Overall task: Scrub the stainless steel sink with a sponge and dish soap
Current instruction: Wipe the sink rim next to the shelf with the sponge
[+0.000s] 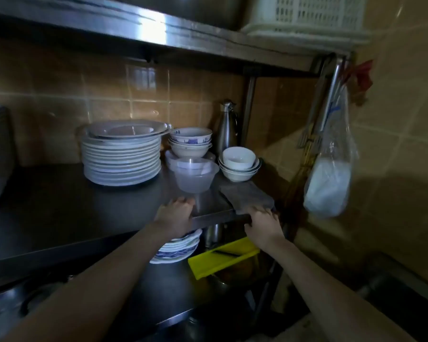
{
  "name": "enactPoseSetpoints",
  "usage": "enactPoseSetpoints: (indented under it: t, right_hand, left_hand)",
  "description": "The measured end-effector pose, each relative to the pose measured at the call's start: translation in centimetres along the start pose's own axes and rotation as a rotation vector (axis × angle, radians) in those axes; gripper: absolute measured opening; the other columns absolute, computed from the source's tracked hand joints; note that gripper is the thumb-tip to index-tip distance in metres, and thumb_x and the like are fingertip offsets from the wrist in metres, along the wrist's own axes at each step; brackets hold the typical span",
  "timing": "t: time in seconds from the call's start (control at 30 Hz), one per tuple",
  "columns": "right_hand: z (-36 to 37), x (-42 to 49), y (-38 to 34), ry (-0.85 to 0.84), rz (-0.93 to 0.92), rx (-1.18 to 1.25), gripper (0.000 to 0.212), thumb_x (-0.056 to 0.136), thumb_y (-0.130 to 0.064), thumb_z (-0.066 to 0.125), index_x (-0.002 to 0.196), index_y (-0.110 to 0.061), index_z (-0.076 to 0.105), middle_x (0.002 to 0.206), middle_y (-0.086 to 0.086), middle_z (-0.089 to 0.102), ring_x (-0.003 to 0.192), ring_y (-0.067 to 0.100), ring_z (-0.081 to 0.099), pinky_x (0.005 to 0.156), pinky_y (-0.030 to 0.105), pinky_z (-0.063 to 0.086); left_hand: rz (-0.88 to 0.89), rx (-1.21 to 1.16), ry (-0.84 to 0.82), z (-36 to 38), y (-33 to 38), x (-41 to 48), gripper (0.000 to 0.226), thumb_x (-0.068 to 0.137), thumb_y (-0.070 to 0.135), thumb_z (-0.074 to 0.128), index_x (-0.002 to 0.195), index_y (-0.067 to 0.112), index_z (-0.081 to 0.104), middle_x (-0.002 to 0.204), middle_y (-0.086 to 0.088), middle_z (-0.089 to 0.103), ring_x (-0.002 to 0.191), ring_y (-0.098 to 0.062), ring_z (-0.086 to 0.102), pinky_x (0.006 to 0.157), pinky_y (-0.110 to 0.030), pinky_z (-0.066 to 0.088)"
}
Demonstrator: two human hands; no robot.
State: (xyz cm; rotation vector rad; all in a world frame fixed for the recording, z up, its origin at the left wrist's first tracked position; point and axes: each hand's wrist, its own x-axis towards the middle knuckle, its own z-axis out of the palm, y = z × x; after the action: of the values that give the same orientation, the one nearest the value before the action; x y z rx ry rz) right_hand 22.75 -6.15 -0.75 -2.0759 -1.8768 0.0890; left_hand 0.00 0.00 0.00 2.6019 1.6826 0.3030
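Stainless sink is not plainly seen; a dim metal edge (381,282) at four o'clock may be it. No sponge or soap shows. Left hand (177,213) and right hand (261,224), at its three o'clock, clasp the shelf (215,219) rim beside a grey cloth (247,193). Scrubbing seems unstarted.

Head-worn view, forward and downward, near steel shelf (59,206)
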Motion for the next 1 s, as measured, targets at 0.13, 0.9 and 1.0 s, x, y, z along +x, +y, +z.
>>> enactPoseSetpoints:
  t: [0.13, 0.9, 1.0]
  right_hand:
    - [0.5, 2.8, 1.1, 0.0, 0.006, -0.023, 0.045, 0.087, -0.014, 0.052, 0.13, -0.023, 0.047, 0.138, 0.004, 0.046, 0.132, 0.031, 0.036, 0.11, 0.046, 0.032]
    - [3.8, 9.2, 4.5, 0.187, -0.122, 0.112, 0.023, 0.085, -0.004, 0.052, 0.094, -0.018, 0.068, 0.101, 0.003, 0.069, 0.103, 0.026, 0.059, 0.085, 0.039, 0.048]
    - [3.8, 8.9, 4.7, 0.119, -0.112, 0.043, 0.032, 0.083, -0.005, 0.057, 0.109, -0.022, 0.064, 0.113, 0.001, 0.064, 0.113, 0.025, 0.054, 0.094, 0.038, 0.044]
  left_hand:
    - [0.006, 0.028, -0.012, 1.0, 0.9, 1.8, 0.037, 0.088, 0.023, 0.046, 0.125, 0.017, 0.043, 0.129, -0.011, 0.048, 0.118, -0.035, 0.047, 0.097, -0.047, 0.039]
    - [0.011, -0.115, 0.014, 3.4, 1.4, 7.9, 0.028, 0.091, 0.025, 0.042, 0.118, 0.024, 0.05, 0.128, -0.005, 0.052, 0.116, -0.03, 0.05, 0.095, -0.042, 0.039]
    - [0.033, -0.11, -0.001, 3.3, 1.5, 7.4, 0.03, 0.09, 0.025, 0.043, 0.12, 0.024, 0.049, 0.132, -0.004, 0.05, 0.12, -0.027, 0.046, 0.098, -0.042, 0.037]
